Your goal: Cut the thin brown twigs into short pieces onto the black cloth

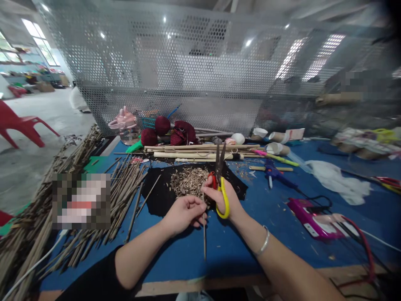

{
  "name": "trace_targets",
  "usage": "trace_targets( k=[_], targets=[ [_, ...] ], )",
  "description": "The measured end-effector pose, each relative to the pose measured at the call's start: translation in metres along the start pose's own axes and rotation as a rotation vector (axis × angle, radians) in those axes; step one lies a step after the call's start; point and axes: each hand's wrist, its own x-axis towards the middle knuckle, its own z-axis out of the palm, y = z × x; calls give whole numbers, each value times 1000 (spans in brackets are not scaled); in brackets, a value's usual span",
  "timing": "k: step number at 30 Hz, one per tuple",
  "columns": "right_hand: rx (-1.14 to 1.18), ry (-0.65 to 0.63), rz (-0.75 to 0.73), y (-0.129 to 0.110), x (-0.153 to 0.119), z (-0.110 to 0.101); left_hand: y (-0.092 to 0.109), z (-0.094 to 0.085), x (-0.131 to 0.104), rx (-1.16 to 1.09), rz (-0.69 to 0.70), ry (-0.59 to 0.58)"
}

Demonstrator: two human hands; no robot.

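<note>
A thin brown stick points down toward the table's front edge, pinched in the fingers of my left hand. My right hand holds scissors with yellow and red handles, their dark blades pointing up and slightly apart. The thumb and a finger of that hand also touch the stick's upper end. Beyond both hands, a pile of small brown chips lies on a black cloth. Many cut sticks lie left of the cloth.
Long branches fill the left side. Behind the cloth are pale rods, dark red balls and a perforated metal screen. To the right on the blue table lie a blue glue gun, a magenta device and a plastic bag.
</note>
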Motion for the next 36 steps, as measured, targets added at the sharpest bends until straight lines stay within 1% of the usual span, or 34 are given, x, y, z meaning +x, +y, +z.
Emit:
trace_targets(
  k=[3,6,8,10,13,16,25,32,36],
  targets=[
    [-244,4,-46,1,-1,-4,4,-3,1,-18,86,105],
    [-522,-70,-33,4,-1,-10,8,-6,1,-22,183,192],
    [-636,-118,-6,4,-3,-13,9,-6,0,-1,221,234],
    [-695,-148,13,3,-4,-12,10,-6,0,17,237,264],
    [-740,-184,9,1,-6,-9,8,-6,0,19,244,285],
    [-766,-196,-12,1,-6,-6,6,-6,2,22,255,280],
    [-705,-186,-42,-1,-8,0,7,-6,2,43,276,297],
    [-804,-164,-16,2,-8,1,8,-6,1,80,290,347],
    [-823,-151,-7,3,-7,0,6,-6,2,98,279,361]
  ],
)
